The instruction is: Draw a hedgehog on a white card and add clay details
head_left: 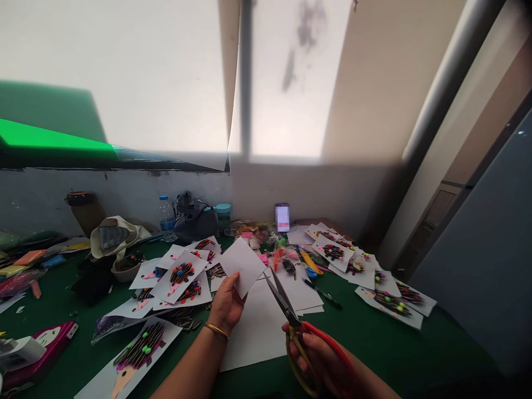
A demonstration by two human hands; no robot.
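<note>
Diagonally, scissors (294, 320) pointing up-left, right hand (310, 353) wrapped round handles (327, 337), left hand (227, 306) pinching white card (244, 261)

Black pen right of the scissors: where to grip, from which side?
Pinch the black pen mid-barrel, across its length, from above and the right, likely best: it's slim, lying flat and diagonal, with green tabletop on that side and the scissors to its left.

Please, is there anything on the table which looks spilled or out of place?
Possibly: loose dark seeds lie scattered beside the left pile of cards, whereas similar ones on the cards are neatly bunched.
</note>
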